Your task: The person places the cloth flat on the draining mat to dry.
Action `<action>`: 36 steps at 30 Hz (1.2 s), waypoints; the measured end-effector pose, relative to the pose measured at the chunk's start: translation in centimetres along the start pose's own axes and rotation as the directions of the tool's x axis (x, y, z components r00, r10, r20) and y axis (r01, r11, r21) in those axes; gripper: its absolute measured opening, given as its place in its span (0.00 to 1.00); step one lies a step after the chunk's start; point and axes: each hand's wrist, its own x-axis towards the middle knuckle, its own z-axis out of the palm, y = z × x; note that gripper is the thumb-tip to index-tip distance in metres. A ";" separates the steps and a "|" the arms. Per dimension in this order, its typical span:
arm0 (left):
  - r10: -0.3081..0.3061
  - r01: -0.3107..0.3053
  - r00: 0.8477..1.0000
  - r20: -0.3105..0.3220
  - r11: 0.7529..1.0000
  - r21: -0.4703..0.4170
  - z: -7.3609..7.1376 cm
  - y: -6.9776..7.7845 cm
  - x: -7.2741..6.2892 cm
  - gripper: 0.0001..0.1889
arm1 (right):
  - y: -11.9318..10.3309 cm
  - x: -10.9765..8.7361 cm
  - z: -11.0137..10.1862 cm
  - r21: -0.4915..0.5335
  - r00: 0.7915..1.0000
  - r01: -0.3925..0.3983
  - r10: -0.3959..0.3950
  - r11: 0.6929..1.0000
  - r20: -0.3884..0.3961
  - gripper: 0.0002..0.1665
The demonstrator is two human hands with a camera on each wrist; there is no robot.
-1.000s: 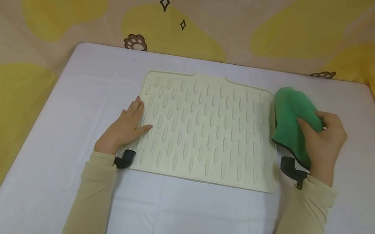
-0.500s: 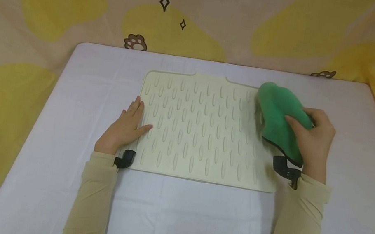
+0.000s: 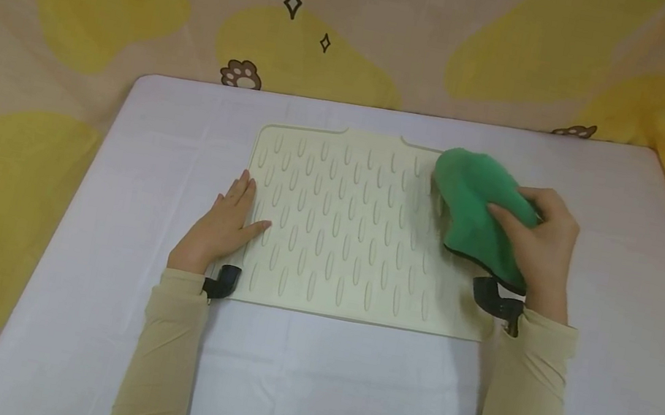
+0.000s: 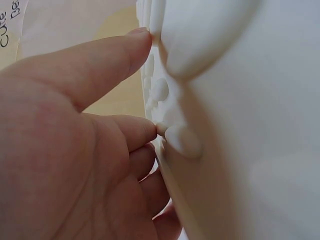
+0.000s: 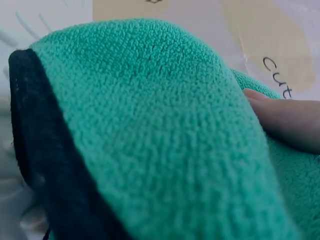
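My right hand grips a green towel between thumb and fingers. Folded over on itself, the towel has a fuzzy terry surface and a dark edge band, plain in the right wrist view, where the towel fills most of the picture. It covers the right part of a cream-coloured mat with raised oval ridges and a notched far edge. On the mat's left edge rests my left hand, fingers extended and thumb over the ridges. Close up in the left wrist view, the fingertips of the left hand lie along the mat's edge.
A white cloth-covered table lies under the mat and both arms. Behind it hangs a beige and yellow curtain printed with paws and stars. Each wrist carries a small black camera mount.
My right hand has moved left with the green towel, from beside the mat's right edge to over its right part. The left hand and the mat have stayed put.
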 end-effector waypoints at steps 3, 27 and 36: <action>0.000 0.000 1.000 -0.002 1.000 0.001 0.0 0.0 0.0 0.42 | -0.4 -0.2 0.3 0.012 0.999 0.032 -0.032 0.999 0.012 0.16; 0.001 -0.001 1.000 -0.001 1.000 0.005 0.0 -0.1 0.0 0.42 | -2.5 -1.8 3.8 0.100 0.942 0.300 -0.311 0.949 0.123 0.14; -0.004 0.004 1.000 0.002 1.000 0.004 0.0 -0.1 0.1 0.42 | -3.6 -3.3 6.7 0.217 0.878 0.371 -0.417 0.903 0.235 0.15</action>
